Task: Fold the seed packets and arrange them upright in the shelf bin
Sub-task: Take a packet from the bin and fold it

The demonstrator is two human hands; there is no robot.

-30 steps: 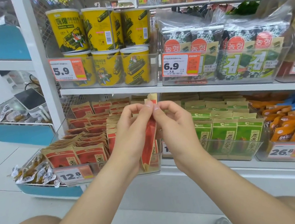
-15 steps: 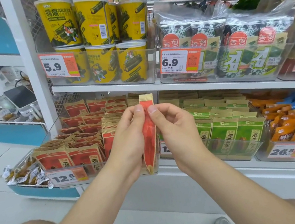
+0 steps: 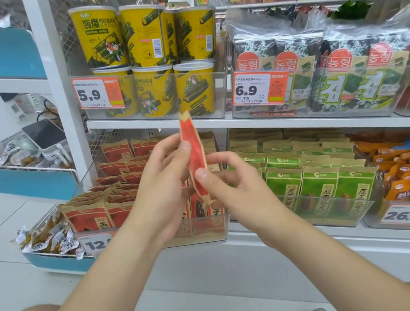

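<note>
We hold a red seed packet (image 3: 194, 157) edge-on and upright before the clear shelf bin (image 3: 206, 232) of matching red packets (image 3: 88, 219). Our left hand (image 3: 161, 187) pinches its upper part; our right hand (image 3: 233, 186) seems to pinch it lower down.

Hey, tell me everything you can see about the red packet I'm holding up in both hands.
The red packet is seen edge-on: a narrow red side panel with tan, paper-like borders and notched ends. It looks pressed flat and stands nearly upright, its top leaning slightly left. It is held in the air in front of the clear bin of matching red packets. The left hand pinches its upper half, the right hand its lower half; nothing else touches it.
</note>
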